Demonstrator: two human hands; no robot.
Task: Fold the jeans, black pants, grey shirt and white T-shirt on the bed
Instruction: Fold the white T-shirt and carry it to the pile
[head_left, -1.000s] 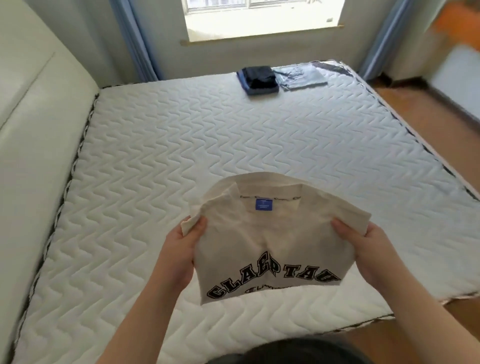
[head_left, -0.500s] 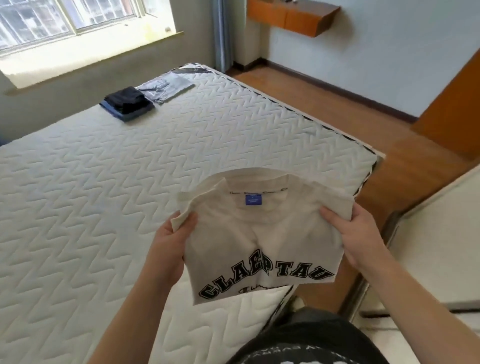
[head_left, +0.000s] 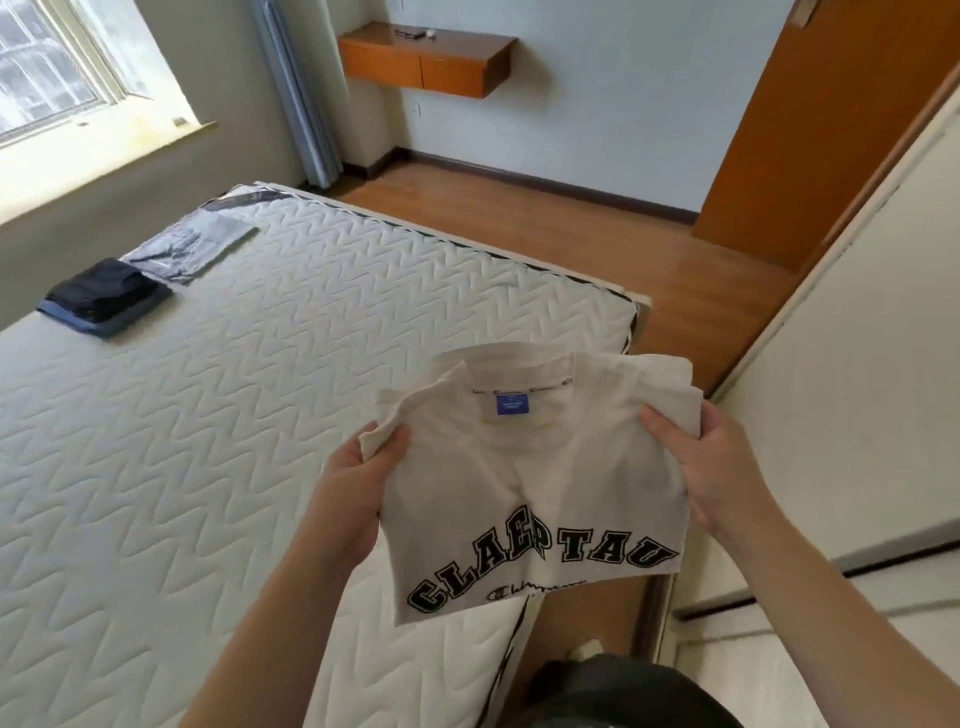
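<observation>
Two folded stacks lie at the far corner of the quilted bed (head_left: 260, 338): black pants (head_left: 101, 288) atop the jeans (head_left: 111, 326), the grey shirt (head_left: 195, 247) just beside. Wood floor (head_left: 519, 218), a wall shelf (head_left: 431, 60) and an orange door (head_left: 810, 130) bound the room. Since half a second ago, we note the view has swung right. Left hand (head_left: 358, 483) and right hand (head_left: 711, 467) grip the folded white T-shirt (head_left: 535, 478), soft cotton, above the bed's near corner.

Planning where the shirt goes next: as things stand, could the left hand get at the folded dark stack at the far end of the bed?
Probably not yet. The left hand grips the white T-shirt, as does the right hand, and the dark stack lies far up the mattress. Nothing blocks the way.
</observation>
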